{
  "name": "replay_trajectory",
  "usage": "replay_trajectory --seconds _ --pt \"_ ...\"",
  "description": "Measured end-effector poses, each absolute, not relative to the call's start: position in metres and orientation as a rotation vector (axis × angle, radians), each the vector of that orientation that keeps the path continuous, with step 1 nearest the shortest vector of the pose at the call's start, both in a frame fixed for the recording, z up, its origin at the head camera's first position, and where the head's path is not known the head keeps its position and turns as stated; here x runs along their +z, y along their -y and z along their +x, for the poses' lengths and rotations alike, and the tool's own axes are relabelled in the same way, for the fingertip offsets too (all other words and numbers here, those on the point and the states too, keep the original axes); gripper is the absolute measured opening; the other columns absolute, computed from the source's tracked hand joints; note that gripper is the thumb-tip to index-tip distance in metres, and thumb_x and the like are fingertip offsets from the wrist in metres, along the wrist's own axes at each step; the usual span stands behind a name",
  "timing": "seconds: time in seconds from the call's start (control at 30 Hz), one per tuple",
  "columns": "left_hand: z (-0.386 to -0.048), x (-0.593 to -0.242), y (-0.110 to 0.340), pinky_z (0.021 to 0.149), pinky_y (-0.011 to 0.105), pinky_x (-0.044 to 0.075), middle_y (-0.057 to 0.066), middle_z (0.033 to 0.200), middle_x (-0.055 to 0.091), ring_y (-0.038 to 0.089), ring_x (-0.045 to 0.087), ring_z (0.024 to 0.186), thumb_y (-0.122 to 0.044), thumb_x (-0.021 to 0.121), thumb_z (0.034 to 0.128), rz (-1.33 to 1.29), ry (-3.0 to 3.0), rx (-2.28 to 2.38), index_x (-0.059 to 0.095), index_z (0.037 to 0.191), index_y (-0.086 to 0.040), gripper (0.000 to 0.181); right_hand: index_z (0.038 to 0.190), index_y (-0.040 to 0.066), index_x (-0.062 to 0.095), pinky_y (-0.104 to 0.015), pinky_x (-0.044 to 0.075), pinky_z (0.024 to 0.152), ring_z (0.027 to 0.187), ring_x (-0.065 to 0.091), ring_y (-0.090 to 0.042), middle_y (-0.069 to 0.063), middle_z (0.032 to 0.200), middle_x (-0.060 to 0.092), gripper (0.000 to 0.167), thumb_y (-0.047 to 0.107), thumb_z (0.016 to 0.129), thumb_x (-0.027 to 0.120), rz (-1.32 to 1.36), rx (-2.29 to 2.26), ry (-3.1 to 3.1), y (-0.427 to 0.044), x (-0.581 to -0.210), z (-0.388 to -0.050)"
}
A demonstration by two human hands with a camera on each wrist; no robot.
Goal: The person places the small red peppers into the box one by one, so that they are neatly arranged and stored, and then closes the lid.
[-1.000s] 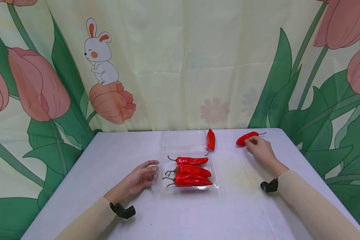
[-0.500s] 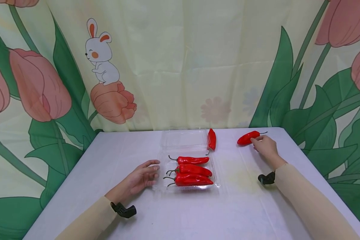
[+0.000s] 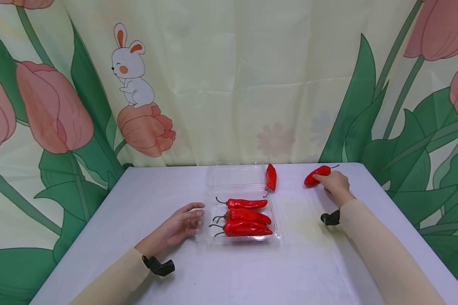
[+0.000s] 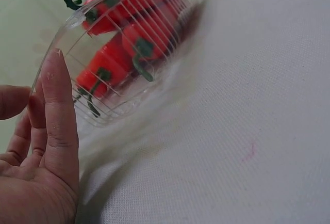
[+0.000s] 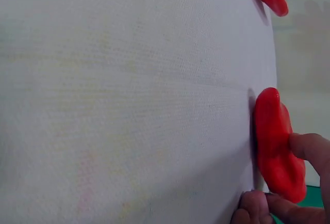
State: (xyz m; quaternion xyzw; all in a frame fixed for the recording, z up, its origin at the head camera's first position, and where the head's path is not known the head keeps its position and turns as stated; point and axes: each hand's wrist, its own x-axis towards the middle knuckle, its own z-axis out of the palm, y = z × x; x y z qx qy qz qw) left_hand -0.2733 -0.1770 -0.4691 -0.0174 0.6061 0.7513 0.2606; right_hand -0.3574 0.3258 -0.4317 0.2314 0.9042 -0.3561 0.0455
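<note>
At the right rear of the table my right hand (image 3: 336,185) pinches a red chili pepper (image 3: 316,176) between thumb and fingers; its thin stem points right. The right wrist view shows the thumb on the side of this pepper (image 5: 276,144) and other fingers at its lower end. My left hand (image 3: 180,225) has loosely bent fingers beside the left side of a clear plastic box (image 3: 275,224). Several red peppers (image 3: 248,228) lie in the box, stems to the left. In the left wrist view, fingertips (image 4: 54,74) are at the box rim; whether they press it I cannot tell.
The box's clear lid (image 3: 234,177) lies folded open towards the back. Another red pepper (image 3: 271,178) lies right of the lid, stem towards the front. A white cloth (image 3: 252,275) covers the table, and a printed curtain (image 3: 213,84) hangs behind its rear edge.
My right hand has shifted along the pepper towards its stem end and now pinches it, and the pepper has tilted slightly. The left hand has stayed beside the box.
</note>
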Motion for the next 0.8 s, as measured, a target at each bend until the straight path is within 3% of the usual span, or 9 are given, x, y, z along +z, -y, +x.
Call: replay_trajectory --seconds 0.1,0.2,0.4,0.5,0.8 --pt "-0.274 -0.469 0.177 0.066 0.025 0.058 0.000 0.109 0.060 0.011 0.063 0.081 -0.015 0.062 0.1039 -0.053 -1.641 2.036 0.042 0.146 -0.006 0.047 0.121 -0.007 0.050 -0.029 0.048 0.069 0.092 0.052 -0.028 -0.016 0.101 0.056 0.055 0.040 0.097 0.067 0.690 -1.154 -2.719 -0.326 -0.432 -0.359" --pt "-0.274 -0.470 0.177 0.066 0.024 0.058 0.000 0.108 0.060 0.011 0.063 0.081 -0.015 0.064 0.1030 -0.053 -1.640 2.036 0.040 0.148 -0.005 0.052 0.134 -0.008 0.044 -0.032 0.050 0.075 0.102 0.051 -0.030 -0.020 0.116 0.054 0.063 0.035 0.096 0.068 0.700 -1.256 -2.633 -0.326 -0.432 -0.362" --pt "-0.272 -0.470 0.177 0.065 0.024 0.057 -0.001 0.106 0.060 0.011 0.063 0.080 -0.016 0.065 0.1024 -0.055 -1.631 2.041 0.043 0.144 -0.007 0.047 0.153 -0.008 0.030 -0.046 0.055 0.102 0.130 0.045 -0.042 -0.030 0.149 0.041 0.075 0.022 0.097 0.069 0.691 -1.397 -2.553 -0.321 -0.436 -0.364" --pt "-0.271 -0.469 0.176 0.065 0.024 0.057 -0.002 0.105 0.060 0.011 0.063 0.080 -0.015 0.064 0.1028 -0.063 -1.633 2.044 0.044 0.143 -0.009 0.045 0.154 -0.006 0.031 -0.051 0.053 0.106 0.136 0.041 -0.045 -0.031 0.153 0.037 0.073 0.017 0.096 0.068 0.673 -1.448 -2.569 -0.317 -0.440 -0.364" --pt "-0.273 -0.469 0.176 0.065 0.024 0.057 -0.002 0.104 0.060 0.010 0.063 0.079 -0.015 0.063 0.1031 -0.046 -1.624 2.045 0.045 0.140 -0.009 0.041 0.155 -0.005 0.033 -0.051 0.052 0.106 0.137 0.041 -0.045 -0.031 0.155 0.036 0.069 0.016 0.098 0.066 0.683 -1.517 -2.566 -0.315 -0.444 -0.364"
